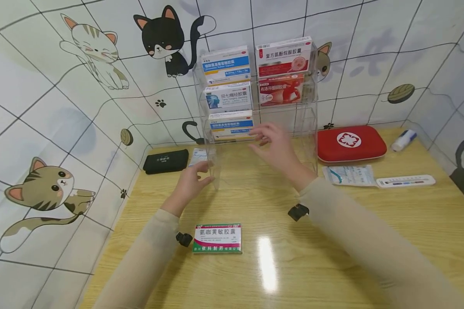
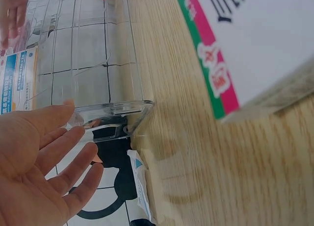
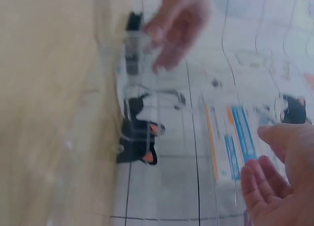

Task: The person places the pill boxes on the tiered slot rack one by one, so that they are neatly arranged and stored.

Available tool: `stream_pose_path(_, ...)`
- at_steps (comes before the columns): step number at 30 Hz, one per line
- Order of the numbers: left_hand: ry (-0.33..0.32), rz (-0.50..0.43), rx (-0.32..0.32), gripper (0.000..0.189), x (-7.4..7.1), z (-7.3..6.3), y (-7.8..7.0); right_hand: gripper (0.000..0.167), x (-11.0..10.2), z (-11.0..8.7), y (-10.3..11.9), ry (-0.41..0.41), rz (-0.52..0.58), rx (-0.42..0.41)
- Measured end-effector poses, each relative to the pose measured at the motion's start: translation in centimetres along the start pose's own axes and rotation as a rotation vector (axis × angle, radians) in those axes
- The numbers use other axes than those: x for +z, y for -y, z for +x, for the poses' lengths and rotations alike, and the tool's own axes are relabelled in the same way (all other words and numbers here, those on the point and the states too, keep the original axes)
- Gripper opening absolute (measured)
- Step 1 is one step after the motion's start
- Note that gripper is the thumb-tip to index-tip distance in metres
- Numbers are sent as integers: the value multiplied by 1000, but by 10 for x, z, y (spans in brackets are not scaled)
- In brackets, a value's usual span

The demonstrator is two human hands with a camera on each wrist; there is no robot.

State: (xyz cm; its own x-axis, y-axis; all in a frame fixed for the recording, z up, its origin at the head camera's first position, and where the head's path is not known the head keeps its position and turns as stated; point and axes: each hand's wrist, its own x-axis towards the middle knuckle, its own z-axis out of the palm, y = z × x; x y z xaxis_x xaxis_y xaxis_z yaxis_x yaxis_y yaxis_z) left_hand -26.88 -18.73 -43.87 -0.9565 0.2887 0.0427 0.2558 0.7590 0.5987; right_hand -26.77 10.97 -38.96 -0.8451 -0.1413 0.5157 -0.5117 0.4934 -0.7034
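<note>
A clear plastic rack [image 1: 315, 128] holds medicine boxes in tiers. My right hand [image 1: 274, 146] is beside the lowest blue-and-white box [image 1: 232, 125], its fingers bent loosely with nothing held; the right wrist view shows thumb and fingers apart near that box [image 3: 228, 142]. At the rack's lower left side is my left hand [image 1: 191, 182]. In the left wrist view its thumb and spread fingers [image 2: 76, 160] lie about the rack's clear edge [image 2: 115, 108]; whether they touch it I cannot tell. A green, white and magenta capsule box [image 1: 218, 238] lies flat on the table in front.
Upper tiers hold a white box with a blue head picture [image 1: 229, 98] and two red ones, including a red-and-white box [image 1: 284, 58]. Left of the rack lies a black case [image 1: 166, 162]. A red first-aid case [image 1: 352, 146], a packet [image 1: 348, 176], a thermometer [image 1: 406, 181] and a small bottle [image 1: 404, 140] lie right.
</note>
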Motion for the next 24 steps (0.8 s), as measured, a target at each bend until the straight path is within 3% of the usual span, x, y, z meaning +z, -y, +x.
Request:
stream_pose_path(7,1,3,-9,48,1,1,-1,37,14,-58,12,306,-157,-92)
stream_pose_path(13,-1,5,-16,48,-1,1,-2,41,30,-94,20,529,-185,-40)
stream_pose_path(19,3,5,-11,49,-2,0,-3,43,49,-121,19,662,-179,-25)
stream_pose_path(24,5,1,-17,49,0,1,-2,56,58,-134,23,731,-179,13)
